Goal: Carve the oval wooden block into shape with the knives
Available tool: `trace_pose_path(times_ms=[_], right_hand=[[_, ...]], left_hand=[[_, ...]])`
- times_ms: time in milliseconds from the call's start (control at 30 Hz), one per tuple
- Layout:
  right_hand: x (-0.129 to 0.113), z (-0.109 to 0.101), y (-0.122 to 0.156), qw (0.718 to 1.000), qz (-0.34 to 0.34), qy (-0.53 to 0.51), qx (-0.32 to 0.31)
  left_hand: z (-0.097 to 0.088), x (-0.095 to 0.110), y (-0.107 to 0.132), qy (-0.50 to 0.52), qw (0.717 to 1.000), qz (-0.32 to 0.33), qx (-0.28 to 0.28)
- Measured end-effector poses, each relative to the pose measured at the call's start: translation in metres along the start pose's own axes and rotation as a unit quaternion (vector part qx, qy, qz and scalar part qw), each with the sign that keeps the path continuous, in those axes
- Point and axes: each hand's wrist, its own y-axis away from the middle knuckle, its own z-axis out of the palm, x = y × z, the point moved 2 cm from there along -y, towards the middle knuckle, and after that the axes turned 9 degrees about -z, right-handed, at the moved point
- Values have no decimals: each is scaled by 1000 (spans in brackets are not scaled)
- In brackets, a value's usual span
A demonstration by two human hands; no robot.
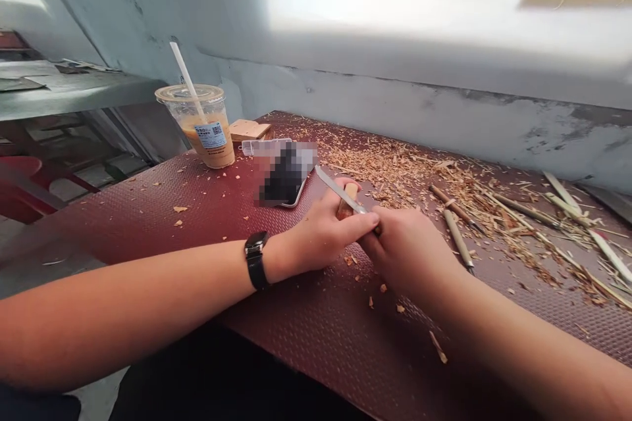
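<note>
Over the dark red textured table (pixel 197 223), my left hand (pixel 320 227) is closed around a small piece of wood (pixel 348 200). Its thumb reaches across to the back of the knife near the handle. A carving knife (pixel 338 191) is gripped in my right hand (pixel 412 243), with the handle mostly hidden by the fingers. The blade points up and to the left, lying across the wood. Whether its edge cuts into the wood, I cannot tell. Both hands touch each other near the base of the blade.
Wood shavings (pixel 395 171) cover the back of the table along the wall. To the right lie carving tools (pixel 458 237) and pale strips (pixel 609 253). A phone (pixel 286 174), a plastic cup with a straw (pixel 207 131) and wooden blocks (pixel 247 129) stand beyond my left hand.
</note>
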Motion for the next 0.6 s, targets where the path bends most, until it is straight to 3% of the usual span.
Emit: trace_pose_path(times_ms=[167,267,433,600], right_hand=[[10,-10,-1,991,-86,105,25],[14,-13,-3,983,-103,149,22],[15,-11,-5,988,-89,127,14],[7,-9,-1,992,-12,123,10]], left_hand=[[-2,13,-2,-61,996,-2,-67],[-1,18,-1,-84,994,19,-62],[4,12,0,-107,993,55,-17],[2,5,0,-58,997,47,17]])
